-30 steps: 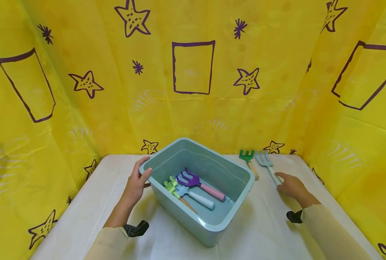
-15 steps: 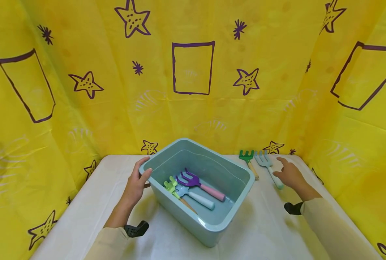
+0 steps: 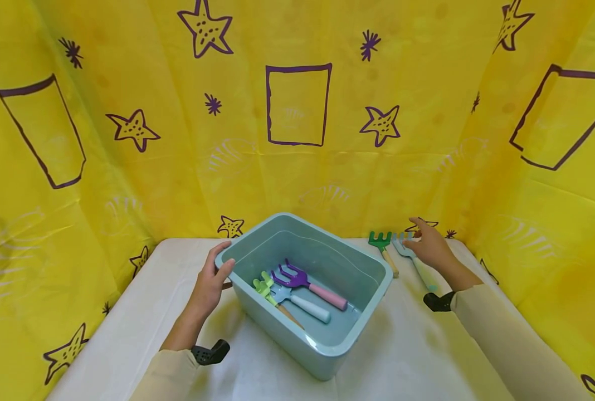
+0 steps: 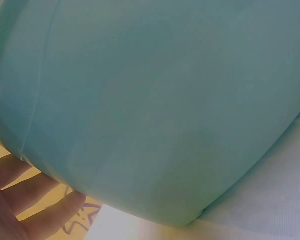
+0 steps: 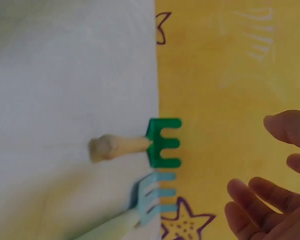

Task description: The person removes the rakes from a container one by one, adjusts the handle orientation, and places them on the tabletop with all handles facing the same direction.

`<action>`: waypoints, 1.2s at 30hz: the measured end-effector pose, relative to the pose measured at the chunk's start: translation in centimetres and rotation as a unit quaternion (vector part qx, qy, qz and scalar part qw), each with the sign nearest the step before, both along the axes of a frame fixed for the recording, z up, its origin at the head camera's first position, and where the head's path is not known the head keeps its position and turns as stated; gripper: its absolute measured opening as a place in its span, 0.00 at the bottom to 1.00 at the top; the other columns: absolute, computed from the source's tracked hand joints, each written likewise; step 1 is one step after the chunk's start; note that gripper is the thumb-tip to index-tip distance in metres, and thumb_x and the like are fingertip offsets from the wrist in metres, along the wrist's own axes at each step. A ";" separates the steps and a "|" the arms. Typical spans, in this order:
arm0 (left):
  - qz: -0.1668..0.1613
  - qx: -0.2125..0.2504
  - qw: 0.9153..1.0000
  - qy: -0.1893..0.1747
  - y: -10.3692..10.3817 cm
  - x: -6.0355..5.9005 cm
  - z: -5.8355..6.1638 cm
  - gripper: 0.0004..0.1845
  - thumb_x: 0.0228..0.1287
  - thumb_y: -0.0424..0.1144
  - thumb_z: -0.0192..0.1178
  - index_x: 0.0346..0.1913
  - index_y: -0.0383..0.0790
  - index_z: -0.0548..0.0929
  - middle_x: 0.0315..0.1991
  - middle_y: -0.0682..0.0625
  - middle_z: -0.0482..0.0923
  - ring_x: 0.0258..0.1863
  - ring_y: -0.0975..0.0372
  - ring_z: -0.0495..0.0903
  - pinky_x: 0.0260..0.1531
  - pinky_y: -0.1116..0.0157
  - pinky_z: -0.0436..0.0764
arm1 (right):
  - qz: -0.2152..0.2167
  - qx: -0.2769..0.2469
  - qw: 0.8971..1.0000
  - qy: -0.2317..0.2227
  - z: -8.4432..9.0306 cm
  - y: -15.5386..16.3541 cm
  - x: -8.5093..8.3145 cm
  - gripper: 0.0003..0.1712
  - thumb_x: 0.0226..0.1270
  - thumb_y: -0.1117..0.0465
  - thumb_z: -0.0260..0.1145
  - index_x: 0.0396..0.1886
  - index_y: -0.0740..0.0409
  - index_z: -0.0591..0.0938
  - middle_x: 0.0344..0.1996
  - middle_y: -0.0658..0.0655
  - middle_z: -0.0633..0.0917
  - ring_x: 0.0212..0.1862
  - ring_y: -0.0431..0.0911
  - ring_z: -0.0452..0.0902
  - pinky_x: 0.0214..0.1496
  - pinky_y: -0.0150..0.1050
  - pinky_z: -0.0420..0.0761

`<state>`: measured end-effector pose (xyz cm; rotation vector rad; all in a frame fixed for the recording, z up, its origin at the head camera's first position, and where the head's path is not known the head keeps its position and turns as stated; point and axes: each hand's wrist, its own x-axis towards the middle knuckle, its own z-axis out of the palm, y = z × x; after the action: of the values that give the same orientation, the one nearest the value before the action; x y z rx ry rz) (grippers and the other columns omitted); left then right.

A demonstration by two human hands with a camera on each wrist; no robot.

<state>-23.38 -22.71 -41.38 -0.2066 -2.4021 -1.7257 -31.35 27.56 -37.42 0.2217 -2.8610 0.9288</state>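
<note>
My left hand (image 3: pixel 208 287) grips the left corner of a blue-green plastic bin (image 3: pixel 277 332), thumb over the rim. In the left wrist view the bin's wall (image 4: pixel 140 110) fills most of the picture, with fingers (image 4: pixel 57 215) along its edge. My right hand (image 3: pixel 432 248) hovers over the head of a light-blue hand rake (image 3: pixel 420 272), partly hiding its tines, and holds nothing. Beside that lies a green hand rake (image 3: pixel 380 240) with a wooden handle. In the right wrist view both the green rake (image 5: pixel 162 145) and the blue rake (image 5: pixel 152 195) lie apart from the loosely spread fingers (image 5: pixel 265 212).
Inside the bin are a purple hand rake (image 3: pixel 297 279) with a pink handle, a light-blue tool (image 3: pixel 307 307) and a lime-green tool (image 3: pixel 264 287) with a wooden handle. A white-covered table (image 3: pixel 403 345) meets yellow patterned cloth (image 3: pixel 297 184) at the back and sides.
My right hand was at the light-blue rake's handle, came off it, and has moved up and left over the rake's head. The left hand and bin stay put.
</note>
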 end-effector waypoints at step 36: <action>-0.004 0.008 1.000 -0.014 0.8 1.3 2.1 0.28 0.76 0.45 0.47 0.74 0.50 0.55 0.70 0.38 0.61 0.63 0.40 0.68 0.51 0.40 0.75 | 0.178 -0.146 0.969 -0.088 10.0 -16.5 -1.5 0.40 0.68 0.55 0.65 0.75 0.46 0.58 0.55 0.64 0.73 0.50 0.57 0.79 0.52 0.51 0.80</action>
<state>-22.07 -21.92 -39.31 -0.1924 -2.4092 -1.7625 -32.88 11.08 -27.37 0.6682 -2.8395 1.4893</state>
